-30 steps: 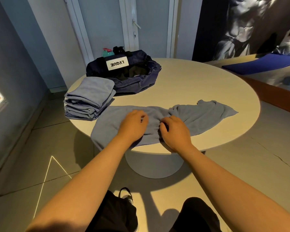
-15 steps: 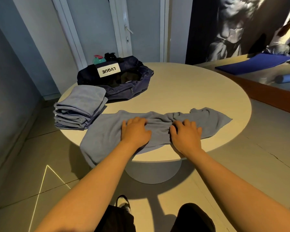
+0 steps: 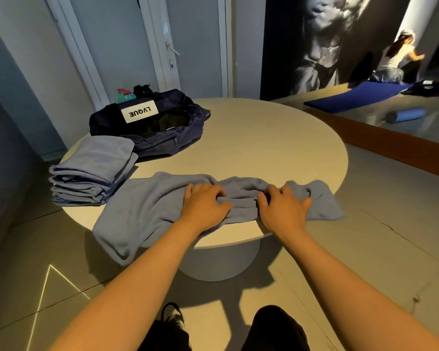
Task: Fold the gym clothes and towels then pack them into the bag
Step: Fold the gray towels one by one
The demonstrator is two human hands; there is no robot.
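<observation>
**Free room at the middle and right, left side taken**

The left part of the worktop (image 3: 264, 138) is occupied. The dark bag (image 3: 162, 143) stands at the far left with its mouth open upward, and the stack of folded towels (image 3: 94, 171) lies just beside it, nearer to the person. The spread towel (image 3: 142, 209) covers the near edge and hangs over it at the left. The left grip (image 3: 204, 206) and the right grip (image 3: 281, 209) hold the towel there, near each other. Behind the towel, from the middle to the right rim, the surface is bare, and a hand can pass there to the bag's mouth.
</observation>
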